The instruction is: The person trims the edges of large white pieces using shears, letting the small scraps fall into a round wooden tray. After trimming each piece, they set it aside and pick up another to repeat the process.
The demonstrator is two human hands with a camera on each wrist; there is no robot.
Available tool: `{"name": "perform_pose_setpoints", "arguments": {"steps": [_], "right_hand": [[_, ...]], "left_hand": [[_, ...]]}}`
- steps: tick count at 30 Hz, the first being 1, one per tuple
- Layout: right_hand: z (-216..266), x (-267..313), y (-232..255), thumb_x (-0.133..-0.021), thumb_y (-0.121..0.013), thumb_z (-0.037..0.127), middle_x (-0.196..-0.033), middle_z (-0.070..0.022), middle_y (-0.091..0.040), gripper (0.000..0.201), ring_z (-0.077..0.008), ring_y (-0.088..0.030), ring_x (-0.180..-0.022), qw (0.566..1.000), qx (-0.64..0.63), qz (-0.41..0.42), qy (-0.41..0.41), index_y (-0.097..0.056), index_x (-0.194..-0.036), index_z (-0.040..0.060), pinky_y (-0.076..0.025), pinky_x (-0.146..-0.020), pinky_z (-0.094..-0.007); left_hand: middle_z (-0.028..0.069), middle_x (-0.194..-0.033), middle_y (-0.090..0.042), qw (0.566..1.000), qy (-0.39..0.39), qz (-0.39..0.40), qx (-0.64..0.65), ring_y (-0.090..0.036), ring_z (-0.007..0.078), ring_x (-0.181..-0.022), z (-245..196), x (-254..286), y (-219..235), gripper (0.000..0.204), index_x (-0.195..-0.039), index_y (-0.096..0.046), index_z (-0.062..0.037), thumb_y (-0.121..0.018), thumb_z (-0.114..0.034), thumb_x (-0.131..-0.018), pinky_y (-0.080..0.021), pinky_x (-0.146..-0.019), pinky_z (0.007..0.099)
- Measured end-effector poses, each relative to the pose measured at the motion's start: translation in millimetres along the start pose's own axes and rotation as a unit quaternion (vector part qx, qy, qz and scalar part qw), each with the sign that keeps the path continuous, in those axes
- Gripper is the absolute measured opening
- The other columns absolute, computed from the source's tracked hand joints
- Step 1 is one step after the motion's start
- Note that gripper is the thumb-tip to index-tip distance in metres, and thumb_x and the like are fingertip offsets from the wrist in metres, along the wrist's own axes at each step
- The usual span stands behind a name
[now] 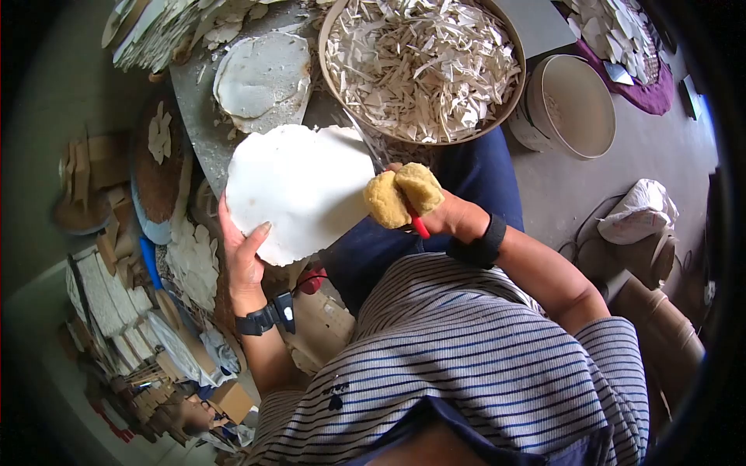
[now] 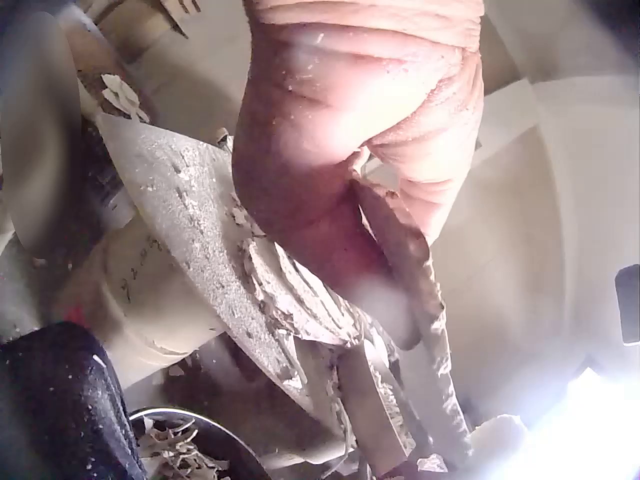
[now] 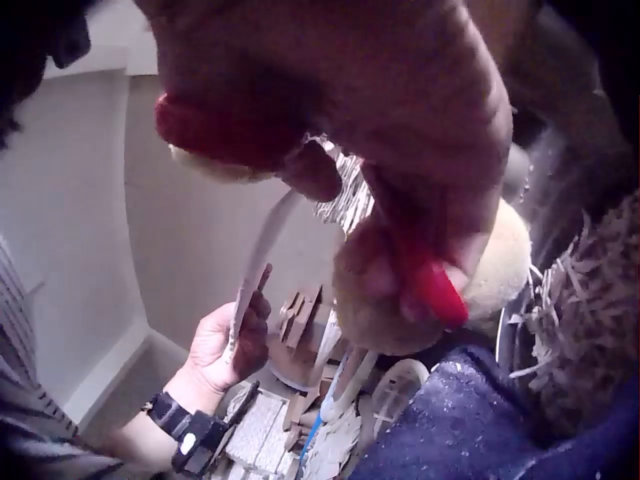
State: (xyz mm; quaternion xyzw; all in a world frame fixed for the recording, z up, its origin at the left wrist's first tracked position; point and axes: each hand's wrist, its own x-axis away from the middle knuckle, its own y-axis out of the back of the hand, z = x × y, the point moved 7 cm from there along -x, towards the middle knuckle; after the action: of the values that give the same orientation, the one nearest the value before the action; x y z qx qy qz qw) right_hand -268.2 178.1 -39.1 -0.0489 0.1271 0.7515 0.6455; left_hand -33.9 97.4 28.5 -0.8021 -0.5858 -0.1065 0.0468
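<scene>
My left hand (image 1: pixel 246 260) grips a thin, roundish white sheet (image 1: pixel 303 190) by its lower left rim, thumb on top and fingers behind. The sheet has a ragged outline and shows nearly edge-on in the left wrist view. In my right hand (image 1: pixel 452 213) is a pair of scissors (image 1: pixel 420 227) with red handles, padded with yellow spongy wads (image 1: pixel 386 202). Their blades point up along the sheet's right edge, partly hidden by the sheet and the padding. The right wrist view shows the red handles (image 3: pixel 436 293) around the thumb and fingers.
A wide round tub (image 1: pixel 325 58) full of pale offcuts stands ahead. Left of it, more rough sheets (image 1: pixel 264 81) lie on a grey bench (image 1: pixel 198 128), beside a tall stack (image 1: pixel 159 39). A bucket (image 1: pixel 575 105) stands right, with a white bag (image 1: pixel 639 211) beyond.
</scene>
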Motion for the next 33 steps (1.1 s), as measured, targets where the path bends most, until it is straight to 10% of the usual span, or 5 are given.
{"name": "perform_pose_setpoints", "arguments": {"steps": [7,11,24,30,33], "right_hand": [[4,8,-8,-0.084,-0.053,0.009,-0.109,-0.0127,-0.054,0.042,-0.0236,-0.053,-0.101,0.990,0.101,0.086,-0.037,-0.038,-0.122,0.0009,-0.041,-0.090,-0.0320],[0,5,-13,-0.074,-0.057,0.019,-0.090,-0.0138,-0.059,0.025,-0.0316,-0.057,-0.087,0.998,0.021,0.011,-0.053,-0.057,-0.094,0.0038,-0.047,-0.077,-0.0359],[3,8,-7,-0.079,-0.059,0.009,-0.096,-0.0100,-0.057,0.033,-0.0230,-0.057,-0.088,0.992,0.102,0.069,-0.008,-0.047,-0.109,0.0018,-0.044,-0.082,-0.0307],[10,6,-3,-0.071,-0.059,0.016,-0.079,-0.0120,-0.057,0.019,-0.0305,-0.057,-0.076,0.993,0.099,-0.012,0.067,-0.056,-0.085,0.0036,-0.047,-0.069,-0.0362],[-9,10,-10,-0.072,-0.059,0.015,-0.077,-0.0104,-0.059,0.017,-0.0294,-0.058,-0.074,0.979,-0.143,-0.004,-0.147,-0.056,-0.085,0.0040,-0.048,-0.068,-0.0345]], "left_hand": [[0.0108,-0.124,-0.047,0.942,0.066,-0.172,0.279,-0.047,0.0259,-0.111,52,-7,30,0.055,-0.128,-0.038,-0.0061,-0.059,-0.009,-0.077,-0.042,-0.090,0.0402],[0.0082,-0.117,-0.051,0.935,0.027,-0.262,0.235,-0.052,0.0217,-0.104,47,13,-32,0.049,-0.123,-0.043,-0.0070,-0.060,-0.004,-0.077,-0.046,-0.085,0.0371],[0.0073,-0.121,-0.048,0.970,0.051,-0.135,0.194,-0.049,0.0196,-0.108,35,-10,-47,0.054,-0.127,-0.038,-0.0051,-0.058,0.000,-0.077,-0.044,-0.087,0.0337],[0.0080,-0.120,-0.050,0.972,0.057,-0.125,0.189,-0.050,0.0199,-0.107,35,-10,-47,0.051,-0.125,-0.040,-0.0041,-0.057,-0.001,-0.077,-0.045,-0.087,0.0339],[0.0081,-0.118,-0.051,0.970,0.068,-0.119,0.198,-0.051,0.0199,-0.106,41,-13,-44,0.048,-0.124,-0.042,-0.0035,-0.057,-0.002,-0.078,-0.045,-0.086,0.0339]]}}
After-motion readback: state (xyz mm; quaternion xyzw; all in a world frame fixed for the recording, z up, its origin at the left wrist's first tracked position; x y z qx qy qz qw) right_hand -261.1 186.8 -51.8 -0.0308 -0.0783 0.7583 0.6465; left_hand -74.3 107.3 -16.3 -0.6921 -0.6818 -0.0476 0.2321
